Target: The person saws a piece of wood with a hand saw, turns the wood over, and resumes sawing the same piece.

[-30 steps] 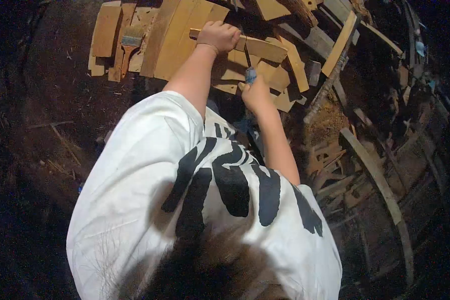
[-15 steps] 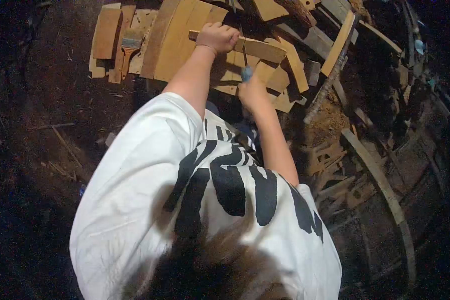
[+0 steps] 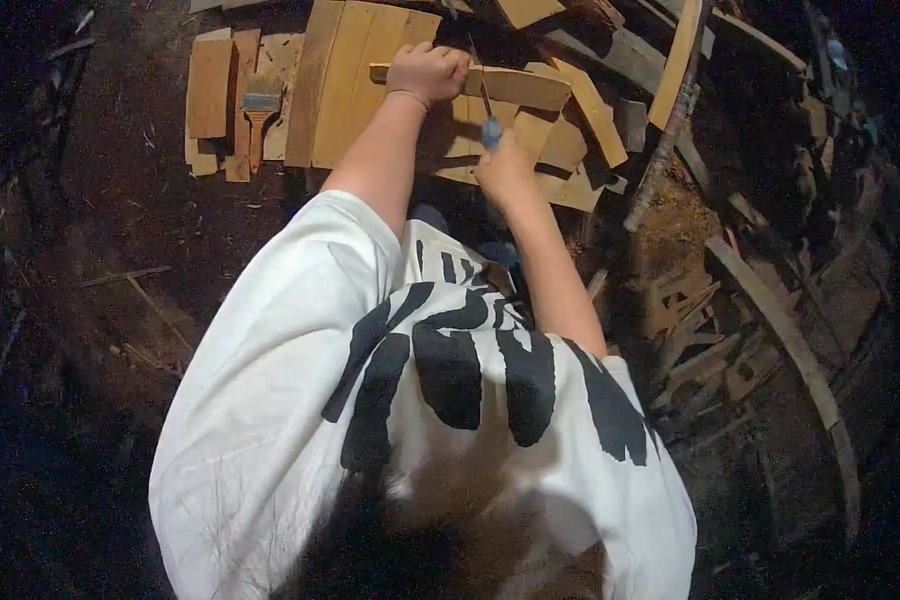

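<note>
The left hand [image 3: 426,72] is closed over a narrow wood strip [image 3: 515,86], pinning it flat on the stacked boards [image 3: 355,80], prob. so it is kept steady under the tool. The right hand [image 3: 505,168] is gripped round a blue-handled tool [image 3: 491,130], its thin blade angled up to the strip. A paintbrush [image 3: 258,112] is left lying on the boards at left; black lettering on the white shirt [image 3: 290,380] can't be read.

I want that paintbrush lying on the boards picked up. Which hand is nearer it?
Left. The left hand grips a wood strip right of the paintbrush; the right hand, holding a blue-handled tool, is farther right.
</note>
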